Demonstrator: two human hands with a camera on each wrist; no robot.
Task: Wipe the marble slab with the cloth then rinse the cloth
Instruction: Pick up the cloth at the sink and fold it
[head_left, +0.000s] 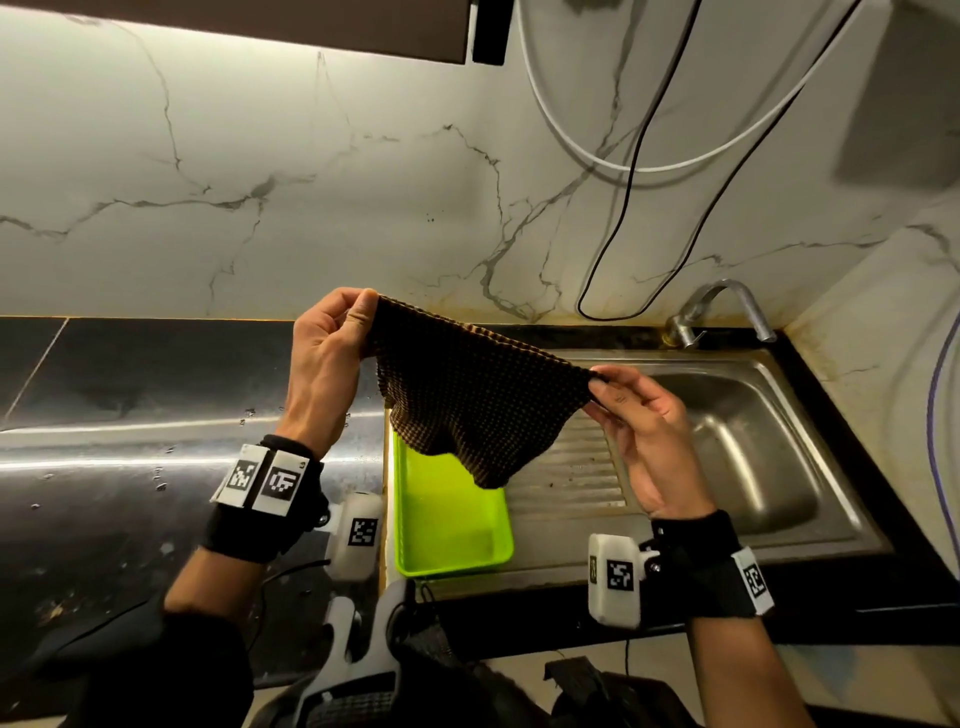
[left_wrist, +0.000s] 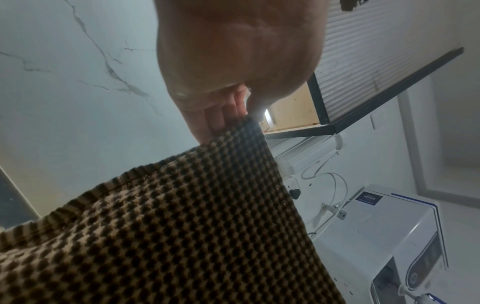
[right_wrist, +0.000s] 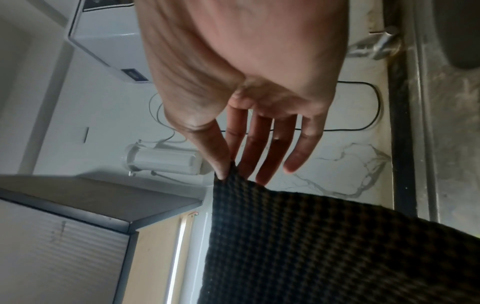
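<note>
Cloth (head_left: 467, 395) hangs stretched between left hand's (head_left: 324, 364) and right hand's (head_left: 641, 426) grip.

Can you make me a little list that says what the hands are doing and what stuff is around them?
left hand: pinches one corner of the cloth
right hand: pinches the other corner
cloth: brown, dotted, stretched in the air between both hands, middle hanging down
under the cloth: green tray on the ribbed part of the sink
tap: behind the sink, no water seen running
dark counter: left of the sink, shiny with a few droplets
wall: white marble with grey veins
</note>
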